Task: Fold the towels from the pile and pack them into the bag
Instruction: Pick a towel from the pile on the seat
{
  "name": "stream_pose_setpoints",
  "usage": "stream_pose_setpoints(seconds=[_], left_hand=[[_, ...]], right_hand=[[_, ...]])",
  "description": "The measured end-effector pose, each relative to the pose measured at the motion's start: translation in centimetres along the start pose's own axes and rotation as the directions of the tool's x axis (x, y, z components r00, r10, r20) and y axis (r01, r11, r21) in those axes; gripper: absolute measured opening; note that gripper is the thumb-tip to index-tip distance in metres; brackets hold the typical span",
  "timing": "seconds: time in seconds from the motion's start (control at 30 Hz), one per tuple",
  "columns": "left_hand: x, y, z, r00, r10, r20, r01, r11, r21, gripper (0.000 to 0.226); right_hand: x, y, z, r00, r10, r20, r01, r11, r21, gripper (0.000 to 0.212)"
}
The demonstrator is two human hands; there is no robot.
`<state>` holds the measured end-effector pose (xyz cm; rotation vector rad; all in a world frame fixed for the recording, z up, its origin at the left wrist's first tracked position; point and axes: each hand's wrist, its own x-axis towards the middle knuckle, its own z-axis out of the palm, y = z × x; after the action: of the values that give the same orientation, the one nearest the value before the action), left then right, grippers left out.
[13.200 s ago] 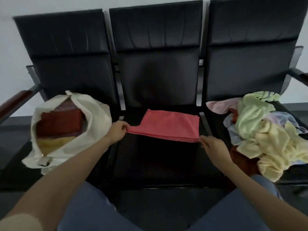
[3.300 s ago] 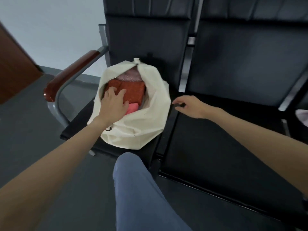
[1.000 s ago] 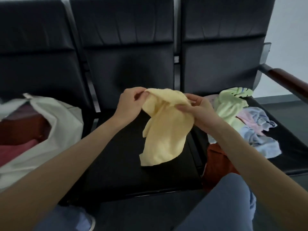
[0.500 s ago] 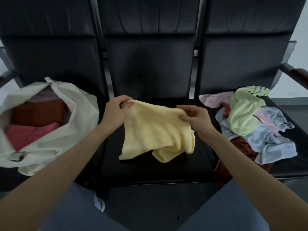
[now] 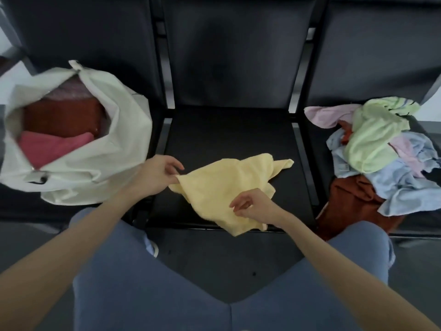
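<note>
A pale yellow towel (image 5: 229,187) lies rumpled and unfolded on the middle seat (image 5: 229,139) of a row of three black chairs. It covers the front half of the seat, one corner trailing toward the seat's right edge and another hanging over the front edge.

The left hand (image 5: 157,175) pinches the towel's left corner between thumb and forefinger, near the seat's left edge; its other fingers stick out loosely above the cloth. The right hand (image 5: 255,206) sits over the near part of the towel, close to the front edge of the seat. Its fingers are loosely curled with the tips apart, and whether they actually pinch the cloth or only hover on it cannot be told.

On the left seat stands a cream cloth bag (image 5: 95,163), mouth open toward the camera. Inside it a folded pink towel (image 5: 52,146) lies in front of a folded rust-red towel (image 5: 62,118).

On the right seat is the pile of unfolded towels (image 5: 391,158): light green on top, with pink, light blue and a brown-red one beneath, the last drooping over the seat's front edge.

The person's knees in blue trousers (image 5: 148,290) fill the bottom of the view, before the chairs.
</note>
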<state>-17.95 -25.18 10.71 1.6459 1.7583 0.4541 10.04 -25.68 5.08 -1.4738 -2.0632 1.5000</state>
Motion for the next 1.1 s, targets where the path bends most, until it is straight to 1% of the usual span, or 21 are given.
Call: stream_pose_setpoints(seconds=[0.03,0.1,0.13,0.17,0.2,0.27,0.3,0.33,0.37,0.43,0.5,0.53,0.6,0.63,0.7,0.8,0.87,0.9,0.97,1.0,1.1], left_hand=[[-0.6,-0.4,0.3,1.0,-0.002,-0.001,0.003,0.999,0.039,0.018],[-1.6,-1.1,0.8,1.0,0.006,-0.018,-0.003,0.99,0.141,0.008],[-2.0,-1.4,0.9,1.0,0.005,-0.028,0.0,0.984,0.18,0.006],[-2.3,-1.5,0.9,0.999,-0.001,-0.037,0.008,0.981,0.193,0.008],[-2.3,-1.7,1.0,0.999,-0.03,-0.045,0.037,0.987,0.153,0.011],[-2.1,-2.1,0.8,0.989,-0.145,-0.031,0.142,0.987,-0.078,0.013],[-1.7,-2.2,0.6,0.981,-0.192,-0.027,0.182,0.962,-0.205,0.014],[-1.1,-2.4,0.3,0.977,-0.211,-0.04,0.192,0.941,-0.278,0.016],[-0.5,-2.4,0.0,0.976,-0.209,-0.059,0.181,0.934,-0.308,0.017],[0.8,-1.9,-0.7,0.978,-0.183,-0.096,0.146,0.94,-0.308,0.017],[2.1,-0.5,-1.3,0.981,-0.154,-0.121,0.111,0.946,-0.304,0.014],[2.8,0.4,-1.5,0.982,-0.137,-0.126,0.094,0.949,-0.301,0.012],[4.3,2.5,-1.4,0.987,-0.077,-0.142,0.03,0.95,-0.31,0.012],[5.0,3.7,-1.3,0.987,-0.035,-0.155,-0.017,0.946,-0.322,0.014],[6.1,6.0,-1.2,0.977,0.053,-0.207,-0.122,0.933,-0.338,0.016],[6.5,8.7,-1.5,0.929,0.181,-0.324,-0.303,0.874,-0.381,0.012],[6.0,9.0,-1.8,0.889,0.264,-0.375,-0.407,0.831,-0.379,0.014],[5.7,8.5,-1.8,0.874,0.304,-0.379,-0.441,0.825,-0.353,0.014],[4.9,6.4,-1.3,0.867,0.366,-0.339,-0.459,0.852,-0.252,0.016],[4.5,5.0,-0.7,0.878,0.376,-0.295,-0.44,0.877,-0.192,0.017],[3.2,0.1,1.7,0.929,0.35,-0.119,-0.351,0.936,0.013,0.015]], right_hand=[[0.7,-0.1,0.1,0.999,-0.016,-0.042,0.014,0.998,-0.065,0.016],[2.7,-0.8,-0.1,0.983,-0.052,-0.177,0.024,0.987,-0.159,0.02],[3.8,-1.3,-0.3,0.97,-0.069,-0.231,0.022,0.98,-0.199,0.025],[5.0,-1.8,-0.5,0.961,-0.09,-0.26,0.019,0.965,-0.263,0.032],[6.3,-2.2,-0.7,0.958,-0.111,-0.264,0.01,0.935,-0.355,0.042],[8.8,-2.6,-0.9,0.972,-0.084,-0.219,-0.05,0.838,-0.543,0.063],[9.8,-2.6,-1.0,0.981,-0.03,-0.191,-0.092,0.795,-0.599,0.07],[10.6,-2.4,-1.2,0.986,0.031,-0.161,-0.127,0.767,-0.629,0.075],[11.1,-2.1,-1.3,0.988,0.084,-0.132,-0.15,0.75,-0.645,0.078],[11.4,-1.4,-1.6,0.986,0.125,-0.11,-0.166,0.714,-0.68,0.072],[11.0,-0.5,-1.8,0.983,0.099,-0.157,-0.183,0.666,-0.723,0.054],[10.7,-0.1,-1.9,0.978,0.091,-0.188,-0.201,0.658,-0.726,0.045],[9.8,0.8,-2.3,0.959,0.088,-0.269,-0.253,0.69,-0.678,0.034],[9.4,1.1,-2.7,0.94,0.074,-0.334,-0.28,0.725,-0.629,0.032],[8.3,1.5,-3.8,0.873,0.038,-0.487,-0.307,0.817,-0.488,0.029],[6.2,1.7,-5.8,0.761,-0.01,-0.649,-0.26,0.911,-0.319,0.023],[4.8,2.0,-6.9,0.713,-0.061,-0.698,-0.217,0.928,-0.302,0.023],[4.2,2.4,-7.2,0.704,-0.095,-0.704,-0.201,0.924,-0.326,0.025],[3.2,3.3,-7.3,0.716,-0.158,-0.68,-0.181,0.899,-0.4,0.029],[2.8,3.9,-7.1,0.736,-0.174,-0.654,-0.179,0.882,-0.436,0.032],[1.9,5.5,-5.7,0.839,-0.149,-0.523,-0.185,0.826,-0.532,0.036]])
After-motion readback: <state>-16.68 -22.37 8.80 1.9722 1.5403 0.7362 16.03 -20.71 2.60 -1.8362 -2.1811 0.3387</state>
